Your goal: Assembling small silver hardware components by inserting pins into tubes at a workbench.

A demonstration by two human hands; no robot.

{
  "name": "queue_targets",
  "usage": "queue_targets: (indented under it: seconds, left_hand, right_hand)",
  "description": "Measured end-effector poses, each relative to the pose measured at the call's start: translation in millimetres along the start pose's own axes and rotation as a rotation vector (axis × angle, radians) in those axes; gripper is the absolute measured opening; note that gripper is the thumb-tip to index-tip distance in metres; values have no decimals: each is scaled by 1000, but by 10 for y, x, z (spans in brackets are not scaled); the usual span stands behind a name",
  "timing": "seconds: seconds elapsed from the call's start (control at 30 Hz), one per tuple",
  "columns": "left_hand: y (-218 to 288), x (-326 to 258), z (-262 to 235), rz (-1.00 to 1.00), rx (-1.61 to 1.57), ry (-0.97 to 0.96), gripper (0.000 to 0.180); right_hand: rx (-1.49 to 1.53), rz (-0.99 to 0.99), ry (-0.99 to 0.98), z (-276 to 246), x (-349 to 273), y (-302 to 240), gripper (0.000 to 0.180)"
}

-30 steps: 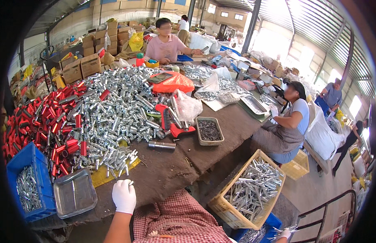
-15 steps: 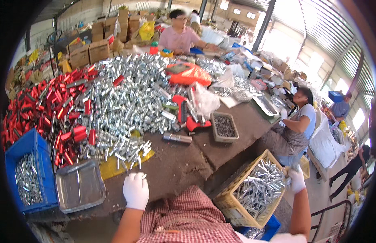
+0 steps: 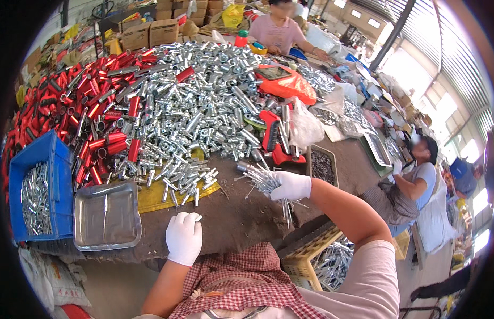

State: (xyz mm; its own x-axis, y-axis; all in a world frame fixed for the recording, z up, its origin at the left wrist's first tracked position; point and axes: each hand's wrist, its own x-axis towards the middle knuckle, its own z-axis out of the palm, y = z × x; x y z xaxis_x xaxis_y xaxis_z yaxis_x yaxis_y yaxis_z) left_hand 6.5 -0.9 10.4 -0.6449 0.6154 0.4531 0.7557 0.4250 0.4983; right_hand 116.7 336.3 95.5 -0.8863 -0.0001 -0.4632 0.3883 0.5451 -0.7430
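Observation:
My right hand [image 3: 292,186], in a white glove, is closed round a handful of thin silver metal rods [image 3: 264,181] above the table near its front edge. Several rods stick out of the grip at both ends. My left hand [image 3: 183,239], also gloved, rests curled by the table edge; a small pale bit shows at its fingertips, too small to name. Beyond the hands spreads a large heap of silver metal sockets and tubes [image 3: 199,117]. Its nearest pieces lie on a yellow sheet [image 3: 146,199]. A yellow plastic crate [image 3: 305,258] of similar rods stands under my right arm.
Red tubes [image 3: 116,139] pile up at the left. Below them are a blue bin [image 3: 58,186] of small rods and a shallow metal tray [image 3: 90,218]. A small tub [image 3: 322,165] of dark bits sits beyond my right hand. Co-workers sit across and at the right.
My right hand has come from the crate over to the table, carrying the rods. My left hand stays curled near the table edge. The view has shifted.

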Motion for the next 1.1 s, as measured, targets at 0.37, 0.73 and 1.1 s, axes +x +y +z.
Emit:
queue_targets:
  seconds: [0.37,0.73,1.1]
  left_hand:
    - [29,22,-3,-34,12,-10,18]
    - [-10,48,-46,74,-38,-87,15]
    - [-84,45,-157,114,40,-231,21]
  right_hand:
    - [-738,13,-8,-466,508,-120,43]
    - [-839,-152,337,353,413,67,67]
    - [-758,-523,596,533,211,-169,35]
